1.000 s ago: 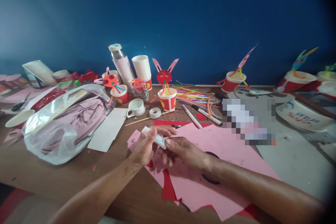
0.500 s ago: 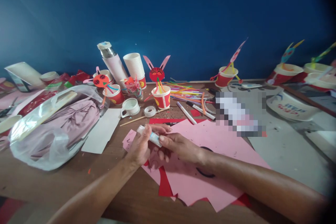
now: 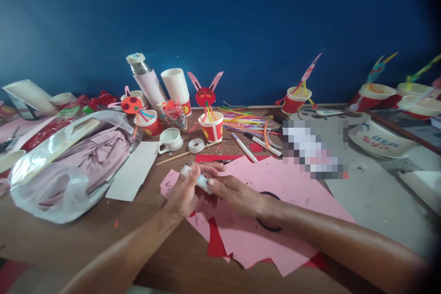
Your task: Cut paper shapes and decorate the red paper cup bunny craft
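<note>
Between both hands is a small white glue stick [image 3: 204, 183] with a light blue label. My left hand [image 3: 185, 196] is closed on its left end, thumb on top. The thumb and fingers of my right hand [image 3: 239, 196] pinch its right end. Both hands are over pink paper sheets [image 3: 292, 243] with jagged cut edges, and red paper [image 3: 216, 239] shows from underneath. A dark ring-shaped thing [image 3: 270, 228] lies on the pink paper, partly covered by my right wrist.
Behind the hands stand a paper cup [image 3: 212, 131] with a red rabbit-like figure, a thermos [image 3: 151, 85] and stacked cups [image 3: 179, 94]. Markers [image 3: 244, 148], colourful sticks [image 3: 244, 121] and a tape roll [image 3: 196, 145] lie nearer. A plastic bag [image 3: 69, 188] is at left, a blurred-out item [image 3: 313, 149] at right.
The right fingers have shifted slightly on the glue stick and curl in more beneath it. Both hands stay in nearly the same place; the whole view has moved a little.
</note>
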{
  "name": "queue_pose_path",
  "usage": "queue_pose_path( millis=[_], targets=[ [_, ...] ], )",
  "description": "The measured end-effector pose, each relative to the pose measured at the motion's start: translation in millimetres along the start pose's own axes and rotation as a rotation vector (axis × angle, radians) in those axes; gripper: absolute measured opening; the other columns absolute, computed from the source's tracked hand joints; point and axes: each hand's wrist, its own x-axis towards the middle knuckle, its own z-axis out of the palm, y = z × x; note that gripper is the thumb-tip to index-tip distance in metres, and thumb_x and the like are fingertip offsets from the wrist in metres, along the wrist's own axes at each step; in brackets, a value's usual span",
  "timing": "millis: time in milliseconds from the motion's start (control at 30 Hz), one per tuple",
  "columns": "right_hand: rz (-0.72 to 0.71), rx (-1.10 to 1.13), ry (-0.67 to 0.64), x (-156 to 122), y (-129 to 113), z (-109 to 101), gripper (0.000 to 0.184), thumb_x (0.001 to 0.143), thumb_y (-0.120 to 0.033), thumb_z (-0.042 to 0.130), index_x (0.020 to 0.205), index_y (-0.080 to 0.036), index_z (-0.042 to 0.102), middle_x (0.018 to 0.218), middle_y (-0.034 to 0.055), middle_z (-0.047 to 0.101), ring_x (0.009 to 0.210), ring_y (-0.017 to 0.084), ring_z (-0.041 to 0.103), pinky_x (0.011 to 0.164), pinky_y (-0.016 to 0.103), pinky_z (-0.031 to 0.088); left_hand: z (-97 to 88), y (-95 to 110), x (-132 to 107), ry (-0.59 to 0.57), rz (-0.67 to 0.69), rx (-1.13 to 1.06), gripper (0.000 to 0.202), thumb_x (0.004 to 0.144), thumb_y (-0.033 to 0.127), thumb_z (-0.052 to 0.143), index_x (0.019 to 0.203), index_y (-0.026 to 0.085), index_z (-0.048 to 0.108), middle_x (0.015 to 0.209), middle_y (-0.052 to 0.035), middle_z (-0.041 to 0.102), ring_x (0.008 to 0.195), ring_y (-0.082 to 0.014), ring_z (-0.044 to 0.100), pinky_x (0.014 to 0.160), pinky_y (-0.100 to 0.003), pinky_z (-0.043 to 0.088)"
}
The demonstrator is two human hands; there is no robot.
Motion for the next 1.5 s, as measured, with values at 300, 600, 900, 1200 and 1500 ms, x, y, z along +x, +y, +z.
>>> queue_pose_path(
  millis=[300, 600, 900, 1200, 1500],
  targets=[
    [-0.001, -0.49, 0.275, -1, -12, 3, 0.018, 0.083, -0.032, 0.054, 0.084, -0.016, 0.061, 0.072, 0.0016, 0.061, 0.062, 0.013, 0.054, 0.058, 0.024, 0.037, 2.3, -5, 5, 0.03, -0.025, -0.095, 0.031, 0.078, 0.045, 0.059, 0.072, 0.015, 0.065, 0.105, -0.0101, 0.067, 0.096, -0.0255, 0.062, 0.075, -0.035, 0.053],
    [0.008, -0.417, 0.424, 0, -4, 2, 0.024, 0.075, -0.039, 0.063, 0.077, -0.018, 0.05, 0.063, -0.0045, 0.053, 0.052, 0.008, 0.044, 0.047, 0.02, 0.031, -5.7, 1, 3, -0.216, -0.072, -0.113, 0.037, 0.074, 0.026, 0.063, 0.11, 0.017, 0.061, 0.116, -0.0111, 0.062, 0.105, -0.0257, 0.058, 0.087, -0.035, 0.047],
    [-0.021, -0.365, 0.394, 1, -16, -35, 0.032, 0.082, -0.046, 0.053, 0.095, -0.017, 0.056, 0.075, -0.0002, 0.059, 0.062, 0.011, 0.051, 0.055, 0.022, 0.036, -29.8, 21, 20, 0.037, 0.061, 0.342, 0.02, 0.077, 0.033, 0.063, 0.088, 0.017, 0.064, 0.102, -0.008, 0.068, 0.089, -0.0193, 0.063, 0.077, -0.029, 0.049],
    [0.037, -0.445, 0.399, 2, -21, -69, 0.025, 0.083, -0.039, 0.047, 0.078, -0.017, 0.058, 0.062, -0.0029, 0.053, 0.057, 0.01, 0.049, 0.052, 0.022, 0.036, -64.8, 28, 43, 0.267, 0.146, 0.861, 0.047, 0.076, 0.057, 0.051, 0.089, 0.014, 0.064, 0.077, -0.0062, 0.066, 0.067, -0.0175, 0.059, 0.057, -0.026, 0.047],
    [0.071, -0.866, 0.191, -40, -31, -71, 0.022, 0.085, -0.033, 0.048, 0.077, -0.02, 0.064, 0.069, -0.0012, 0.063, 0.06, 0.012, 0.054, 0.056, 0.023, 0.035, -74.2, 18, 39, 0.317, 0.106, 1.159, 0.049, 0.077, 0.053, 0.051, 0.104, 0.014, 0.061, 0.087, -0.0076, 0.068, 0.074, -0.0194, 0.062, 0.068, -0.028, 0.048]
  ],
)
